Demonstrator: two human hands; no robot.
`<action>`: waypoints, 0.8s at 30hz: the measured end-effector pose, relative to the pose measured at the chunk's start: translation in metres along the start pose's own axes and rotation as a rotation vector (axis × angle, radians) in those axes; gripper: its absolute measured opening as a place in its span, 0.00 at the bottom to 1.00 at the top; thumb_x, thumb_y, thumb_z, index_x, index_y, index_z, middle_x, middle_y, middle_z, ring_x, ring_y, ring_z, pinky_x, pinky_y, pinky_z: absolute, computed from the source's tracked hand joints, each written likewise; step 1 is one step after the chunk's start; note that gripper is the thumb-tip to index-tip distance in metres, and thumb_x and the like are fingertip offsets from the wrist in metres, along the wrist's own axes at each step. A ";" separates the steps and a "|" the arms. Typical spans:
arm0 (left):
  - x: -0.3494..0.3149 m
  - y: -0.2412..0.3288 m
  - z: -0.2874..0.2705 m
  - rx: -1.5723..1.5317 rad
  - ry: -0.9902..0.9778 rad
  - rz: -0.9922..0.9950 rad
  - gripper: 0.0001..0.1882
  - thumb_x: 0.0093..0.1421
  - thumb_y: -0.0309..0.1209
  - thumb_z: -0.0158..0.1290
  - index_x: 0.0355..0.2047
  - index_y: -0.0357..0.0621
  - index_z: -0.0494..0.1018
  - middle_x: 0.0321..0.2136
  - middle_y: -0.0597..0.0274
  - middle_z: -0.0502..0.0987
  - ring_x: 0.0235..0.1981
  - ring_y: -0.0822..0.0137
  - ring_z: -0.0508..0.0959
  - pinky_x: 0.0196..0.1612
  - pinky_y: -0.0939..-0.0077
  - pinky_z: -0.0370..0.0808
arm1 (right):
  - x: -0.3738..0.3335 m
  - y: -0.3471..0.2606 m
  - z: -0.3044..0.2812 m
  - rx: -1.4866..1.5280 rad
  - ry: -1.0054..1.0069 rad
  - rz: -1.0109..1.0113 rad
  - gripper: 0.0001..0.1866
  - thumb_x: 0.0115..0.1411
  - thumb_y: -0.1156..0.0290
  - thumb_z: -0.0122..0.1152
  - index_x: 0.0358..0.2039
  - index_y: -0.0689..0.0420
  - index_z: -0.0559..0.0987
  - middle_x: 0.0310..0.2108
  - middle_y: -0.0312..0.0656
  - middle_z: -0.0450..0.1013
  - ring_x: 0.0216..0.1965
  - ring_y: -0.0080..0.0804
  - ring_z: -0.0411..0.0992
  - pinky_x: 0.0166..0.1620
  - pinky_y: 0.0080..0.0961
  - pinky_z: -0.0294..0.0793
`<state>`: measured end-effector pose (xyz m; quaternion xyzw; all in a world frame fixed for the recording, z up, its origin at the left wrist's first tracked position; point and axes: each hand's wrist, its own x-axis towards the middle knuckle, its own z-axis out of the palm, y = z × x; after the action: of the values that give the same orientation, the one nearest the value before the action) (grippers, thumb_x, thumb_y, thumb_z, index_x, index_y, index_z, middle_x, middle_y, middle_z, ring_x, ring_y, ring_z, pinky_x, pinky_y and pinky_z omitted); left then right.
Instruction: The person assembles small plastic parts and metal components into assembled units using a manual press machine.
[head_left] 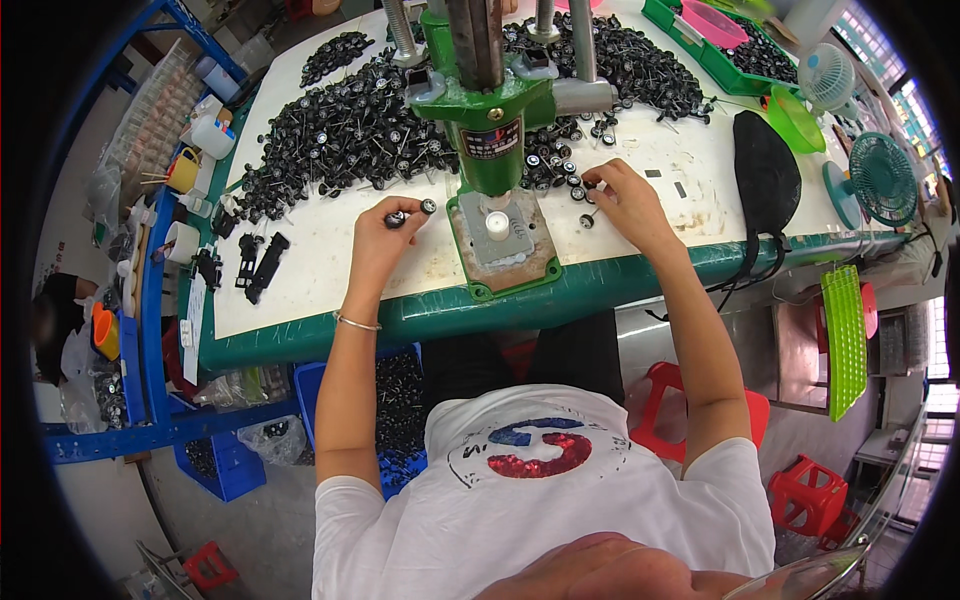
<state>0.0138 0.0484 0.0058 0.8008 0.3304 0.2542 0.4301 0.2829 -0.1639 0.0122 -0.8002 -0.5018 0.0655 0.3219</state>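
My left hand (383,238) is closed left of the green press (490,150), with a small black wheel (428,206) at its fingertips and another black wheel (395,219) against its fingers. On the press's base plate (515,262) stands a small white round fixture (497,225), with no wheel visible on it. To the right, my right hand (632,208) pinches a small dark wheel, partly hidden by the fingers, at the edge of the heap. One loose wheel (586,221) lies just below those fingers. Behind the press spreads a large heap of black wheels on thin metal axles (370,125).
Black plastic parts (262,265) lie at the table's left. A black cloth bag (766,170), two small fans (882,178) and a lime-green bowl (795,120) are at the right. A green tray (760,75) stands at the back. Blue bins (240,465) and red stools (808,495) stand below.
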 end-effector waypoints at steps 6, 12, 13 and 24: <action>-0.016 0.022 0.012 -0.610 0.008 -0.223 0.08 0.52 0.25 0.61 0.33 0.39 0.77 0.19 0.71 0.72 0.17 0.82 0.68 0.16 0.91 0.55 | 0.012 0.012 0.006 -0.001 0.061 0.062 0.10 0.55 0.70 0.59 0.38 0.56 0.78 0.35 0.39 0.72 0.29 0.31 0.70 0.37 0.27 0.71; -0.032 0.026 0.017 -0.614 0.146 -0.335 0.13 0.47 0.31 0.66 0.31 0.41 0.77 0.21 0.71 0.73 0.16 0.82 0.67 0.17 0.88 0.60 | 0.015 0.012 0.036 0.211 0.240 0.133 0.07 0.55 0.70 0.58 0.34 0.56 0.77 0.30 0.43 0.75 0.27 0.34 0.73 0.33 0.29 0.69; -0.031 0.014 0.022 -0.635 0.132 -0.294 0.13 0.46 0.32 0.67 0.30 0.42 0.78 0.22 0.71 0.74 0.17 0.82 0.67 0.17 0.87 0.61 | 0.013 0.013 0.036 0.217 0.221 0.140 0.07 0.55 0.70 0.58 0.34 0.57 0.77 0.29 0.42 0.75 0.27 0.31 0.71 0.33 0.28 0.69; -0.051 0.014 0.042 -0.539 0.211 -0.021 0.09 0.53 0.28 0.60 0.33 0.37 0.77 0.23 0.68 0.77 0.22 0.81 0.71 0.27 0.83 0.70 | 0.030 0.014 0.035 0.160 0.348 -0.106 0.12 0.64 0.75 0.49 0.45 0.61 0.75 0.39 0.42 0.70 0.39 0.31 0.71 0.41 0.24 0.70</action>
<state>0.0138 -0.0179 -0.0101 0.6234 0.3022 0.4100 0.5933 0.2933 -0.1266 -0.0166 -0.7437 -0.4733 -0.0510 0.4694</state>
